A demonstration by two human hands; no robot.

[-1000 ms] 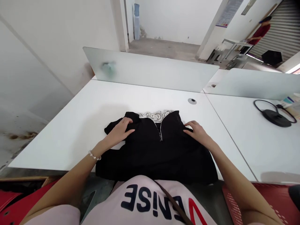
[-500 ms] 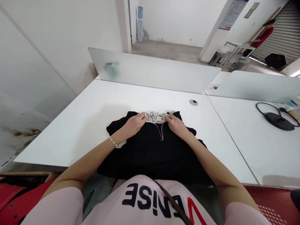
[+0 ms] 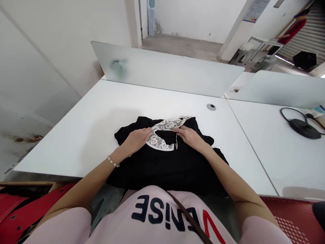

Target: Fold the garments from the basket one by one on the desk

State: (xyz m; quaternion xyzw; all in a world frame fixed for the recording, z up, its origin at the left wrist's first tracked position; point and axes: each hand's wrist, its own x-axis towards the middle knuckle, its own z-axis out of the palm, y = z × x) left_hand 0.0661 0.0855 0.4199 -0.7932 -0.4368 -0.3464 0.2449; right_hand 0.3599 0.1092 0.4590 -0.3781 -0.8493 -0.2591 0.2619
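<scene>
A black garment (image 3: 162,169) with short sleeves lies on the white table, its neckline toward the far side and its lower part at the near edge. White floral lace (image 3: 160,142) lines the neck opening and is folded outward over the black cloth on the left side. My left hand (image 3: 139,138) pinches the left edge of the lace collar. With its fingers closed on the right side of the neckline, my right hand (image 3: 188,135) holds the lace edge there. The fingertips of both hands are partly hidden by the cloth.
A frosted divider (image 3: 165,73) runs along the back of the white table (image 3: 83,115). A cable hole (image 3: 211,107) sits behind the garment on the right. Farther right lies a black round base with a cable (image 3: 304,128). A person in red (image 3: 296,30) stands in the background.
Both hands moved inward from the garment's sides to its neckline. The left part of the lace collar has been turned outward over the black cloth.
</scene>
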